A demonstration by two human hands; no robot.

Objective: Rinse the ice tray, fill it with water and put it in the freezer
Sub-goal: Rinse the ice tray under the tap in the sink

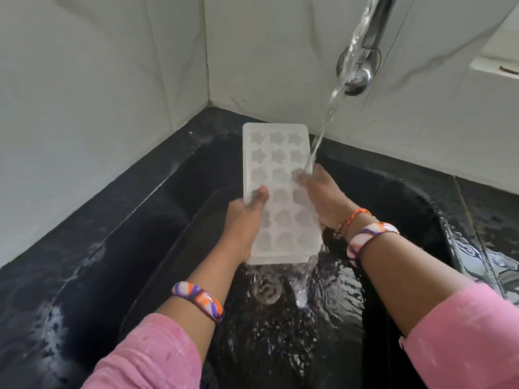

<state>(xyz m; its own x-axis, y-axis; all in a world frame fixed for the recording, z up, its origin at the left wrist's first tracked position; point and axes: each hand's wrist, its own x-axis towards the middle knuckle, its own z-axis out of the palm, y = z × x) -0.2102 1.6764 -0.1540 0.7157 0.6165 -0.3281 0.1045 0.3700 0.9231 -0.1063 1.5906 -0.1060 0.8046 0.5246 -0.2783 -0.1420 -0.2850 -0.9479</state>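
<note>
A white ice tray (276, 164) with star-shaped cups is held tilted over the black sink (174, 175), its near end lower. My left hand (243, 217) grips the tray's left edge, thumb on top. Against the tray's right edge lies my right hand (323, 197), fingers on the tray surface where the water stream (323, 127) lands. Water runs off the tray's near right corner into the sink. The stream falls from a chrome tap (362, 51) on the wall above.
The sink drain (266, 290) lies below the tray under flowing water. A wet black counter (488, 234) surrounds the sink. White tiled walls (112, 80) meet in the corner behind. A white ledge (497, 66) is at the upper right.
</note>
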